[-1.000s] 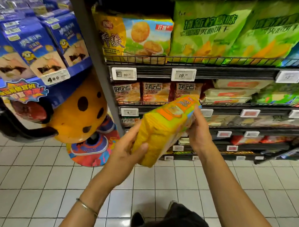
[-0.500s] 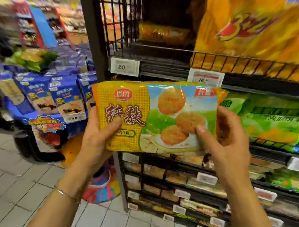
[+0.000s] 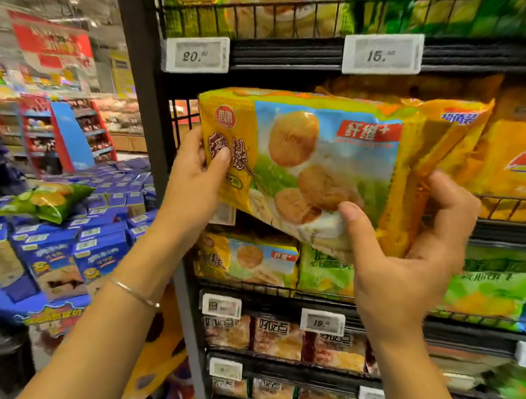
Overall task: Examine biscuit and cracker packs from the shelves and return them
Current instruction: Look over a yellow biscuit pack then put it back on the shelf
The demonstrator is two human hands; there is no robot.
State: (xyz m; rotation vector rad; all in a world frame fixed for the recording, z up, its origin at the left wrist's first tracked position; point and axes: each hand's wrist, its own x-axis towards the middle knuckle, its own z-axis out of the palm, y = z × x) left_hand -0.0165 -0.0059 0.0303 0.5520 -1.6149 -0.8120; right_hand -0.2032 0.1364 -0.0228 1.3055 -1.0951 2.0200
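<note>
Left hand (image 3: 191,175) clamped on the left end of the biscuit pack (image 3: 323,166): thumb pressed flat across the printed front, remaining fingers (image 3: 193,142) curled round the edge and behind. Right hand (image 3: 408,241) gripping the lower right corner, thumb on the front just below the pictured biscuits, fingers wrapped under and behind the side gusset. Neither hand spread wide; both closed on the wrapper. A thin bangle (image 3: 133,292) on the left wrist.

Pack held up between the two hands, front panel facing near, tilted so the right end sits lower, in front of the black wire shelf (image 3: 279,60) at the level of the row under the top price tags. Yellow and blue wrapper with three round biscuits, a red round logo at top left, large dark-red Chinese characters down the left side, and a red banner with white characters ending in a plus sign.

Price tag (image 3: 196,56) reading 20 above left, another tag (image 3: 382,55) reading 16 above right. A matching pack (image 3: 246,260) on the shelf below, near a lower tag (image 3: 323,322) reading 19. Blue boxes (image 3: 56,253) stacked far left.
</note>
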